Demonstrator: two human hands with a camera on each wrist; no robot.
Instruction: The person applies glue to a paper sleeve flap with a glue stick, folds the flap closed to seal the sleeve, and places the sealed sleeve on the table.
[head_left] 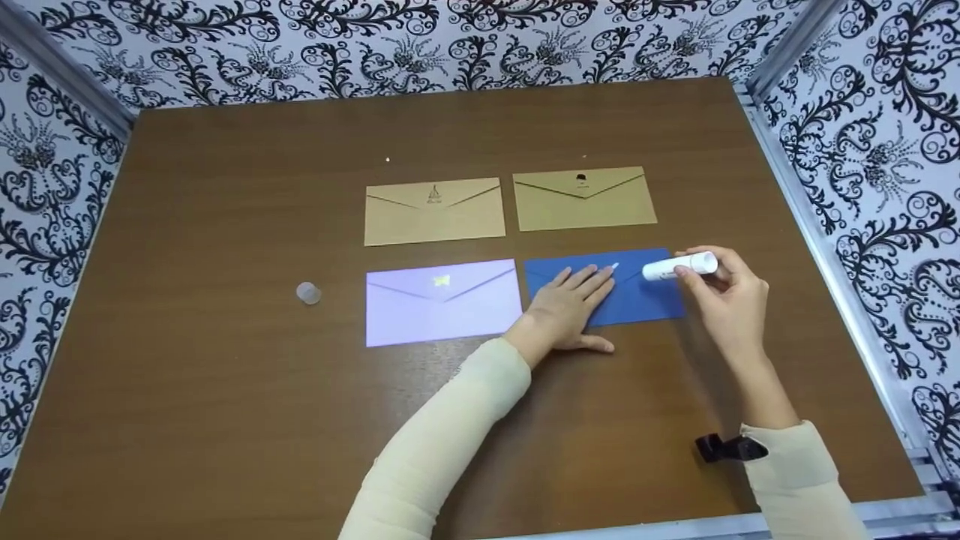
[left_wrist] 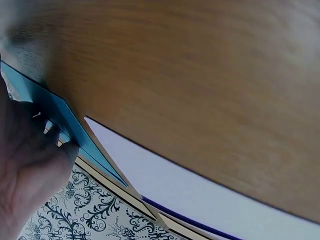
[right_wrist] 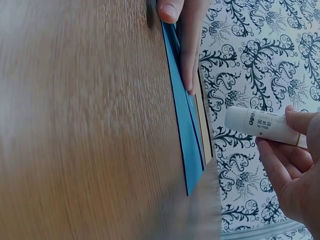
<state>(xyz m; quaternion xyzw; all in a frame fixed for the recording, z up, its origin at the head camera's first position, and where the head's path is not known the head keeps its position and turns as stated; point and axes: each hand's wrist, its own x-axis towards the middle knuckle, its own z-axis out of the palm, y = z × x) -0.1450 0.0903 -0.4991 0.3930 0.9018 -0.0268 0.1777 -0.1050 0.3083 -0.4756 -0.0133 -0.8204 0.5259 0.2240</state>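
A blue envelope (head_left: 637, 300) lies on the table with my left hand (head_left: 574, 304) resting on it, fingers straight and spread. The thumb of that hand reaches past the envelope's near edge onto the wood. Just beyond the fingertips a small white mark (head_left: 615, 265) shows on the blue paper. My right hand (head_left: 731, 296) grips a white glue stick (head_left: 679, 267) between thumb and fingers, held sideways over the envelope's right end. Print on its label (right_wrist: 265, 121) faces the right wrist camera. In the left wrist view, the left fingers lie against the blue envelope (left_wrist: 60, 117).
A lilac envelope (head_left: 442, 319) with a gold emblem lies left of the blue one. Behind them are a tan envelope (head_left: 435, 221) and an olive-gold envelope (head_left: 589, 210). A small whitish cap (head_left: 308, 292) stands farther left. Metal rails (head_left: 817, 225) edge the table's right side.
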